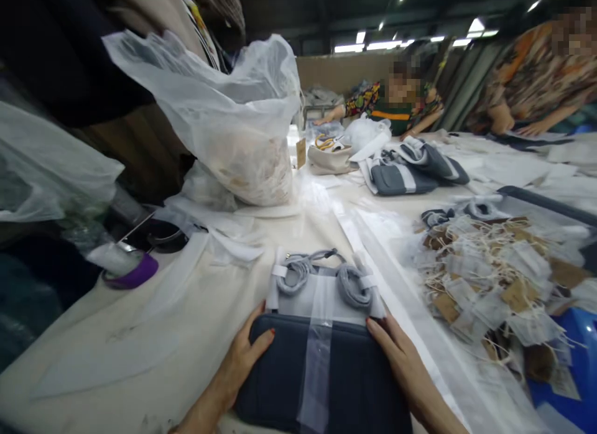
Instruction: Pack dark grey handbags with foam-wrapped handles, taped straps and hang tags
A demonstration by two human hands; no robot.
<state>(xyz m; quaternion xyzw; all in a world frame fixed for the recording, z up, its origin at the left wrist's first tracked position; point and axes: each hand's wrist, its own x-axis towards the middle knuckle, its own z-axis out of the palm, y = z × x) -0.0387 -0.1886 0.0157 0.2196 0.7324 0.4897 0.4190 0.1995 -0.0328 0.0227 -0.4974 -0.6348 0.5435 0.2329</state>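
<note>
A dark navy bag point(280, 365) lies flat on the table in front of me. Its light grey upper part point(298, 306) carries two coiled grey cords point(298, 278), each bound with a white band. A translucent strip point(319, 353) runs down over the middle of the bag. My left hand point(242, 353) grips the left edge, thumb on the front face. On the opposite edge my right hand point(396, 347) holds the bag the same way, thumb near the top corner. Fingers behind the bag are partly hidden.
A large white plastic bag point(252, 135) stands behind, left of centre. Tagged small packets point(494, 285) are heaped at right beside a blue bin point(569, 359). Farther back lie more dark bags point(405, 173) and a beige pouch point(331, 159). Two people work across the table.
</note>
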